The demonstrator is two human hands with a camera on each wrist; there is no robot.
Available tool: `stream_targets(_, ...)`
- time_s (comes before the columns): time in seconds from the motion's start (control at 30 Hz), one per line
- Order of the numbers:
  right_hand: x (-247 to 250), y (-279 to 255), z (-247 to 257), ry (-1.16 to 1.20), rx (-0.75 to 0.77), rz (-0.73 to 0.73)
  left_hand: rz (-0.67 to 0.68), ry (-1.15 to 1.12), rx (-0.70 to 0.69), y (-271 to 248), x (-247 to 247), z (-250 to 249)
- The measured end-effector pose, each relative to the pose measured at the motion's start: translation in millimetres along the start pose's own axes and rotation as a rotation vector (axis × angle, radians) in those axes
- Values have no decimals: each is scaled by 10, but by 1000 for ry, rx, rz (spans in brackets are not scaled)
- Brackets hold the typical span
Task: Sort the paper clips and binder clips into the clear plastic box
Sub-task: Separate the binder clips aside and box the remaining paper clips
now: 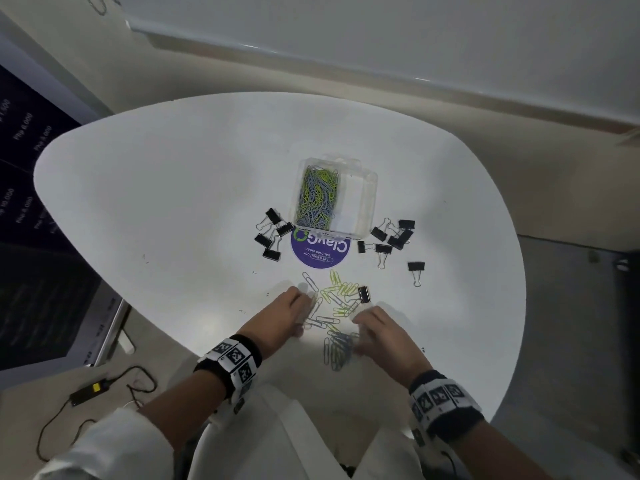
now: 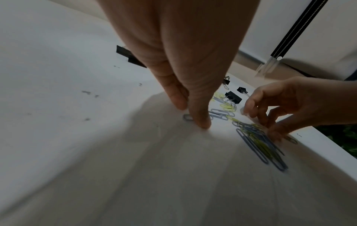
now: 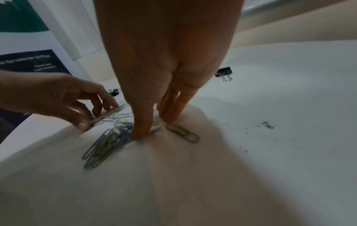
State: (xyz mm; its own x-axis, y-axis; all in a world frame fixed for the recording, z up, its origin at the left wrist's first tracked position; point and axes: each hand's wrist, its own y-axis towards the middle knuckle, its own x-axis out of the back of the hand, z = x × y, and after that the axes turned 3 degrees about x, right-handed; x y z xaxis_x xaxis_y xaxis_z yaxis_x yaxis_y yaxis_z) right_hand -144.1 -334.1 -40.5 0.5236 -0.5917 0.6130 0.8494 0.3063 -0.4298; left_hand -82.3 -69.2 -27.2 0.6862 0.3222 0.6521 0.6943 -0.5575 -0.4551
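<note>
Since these paper clips [image 1: 334, 303] are thin bent wire lying flat on the white table [image 1: 173, 209], they're light, stiff and slick, w/ almost no edge to get under. Best bet, I reckon, is to drag them into a heap and pinch the heap, not chase single ones.

My left hand [image 1: 289, 315], lower centre of the head view, has fingers straight and close together, tips pressing down on a grey clip [image 2: 187, 117]; nothing gripped. My right hand [image 1: 382, 332], just right of it, has thumb and fingertips [image 3: 142, 130] planted on the table at the edge of a grey-and-green bundle [image 3: 105, 143], one green clip [image 3: 182, 133] loose just beside. Pressing, not pinching, as far as I can tell.

Clear plastic box [image 1: 363, 188] sits centre frame, well apart from my hands; its left compartment already holds lots of clips, right one looks bare.

Binder clips lie in groups left [image 1: 272, 233] and right [image 1: 389, 239] of the box, one [image 1: 363, 294] in among the loose paper clips. Those are chunkier and springy w/ wire handles: easy to take by the black body or handles. Tangling is the prob w/ the wire ones.
</note>
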Motion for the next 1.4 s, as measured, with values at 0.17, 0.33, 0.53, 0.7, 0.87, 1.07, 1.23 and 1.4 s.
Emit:
stream_targets(0.17, -25, 45, 99, 70, 52, -109, -114, 54, -41, 130, -12, -67)
stream_targets(0.33, 213, -212, -208, -80, -1, -46, -95, 133, -22, 66, 78, -108)
stream_targets(0.53, 197, -406, -264, 42, -100, -19, -17, -39, 43, 41, 8, -150)
stream_targets(0.7, -125, -88, -67, 28, 22, -77, 11, 176, -83, 85, -208, -288)
stream_targets(0.87, -187, 228, 176, -23, 93, -117, -73, 347, -19, 172, -284, -418)
stream_targets(1.07, -13, 313, 221, 52, 31, -285, -204, 207, -12, 235, -113, -242)
stream_targets(1.23, 100, 285, 134, 46, -49, -369, -260, 201, -57, 223, 18, -195)
stream_targets(1.4, 126, 340, 136, 43, -10, -371, -8, 337, 41, 225, -97, -309)
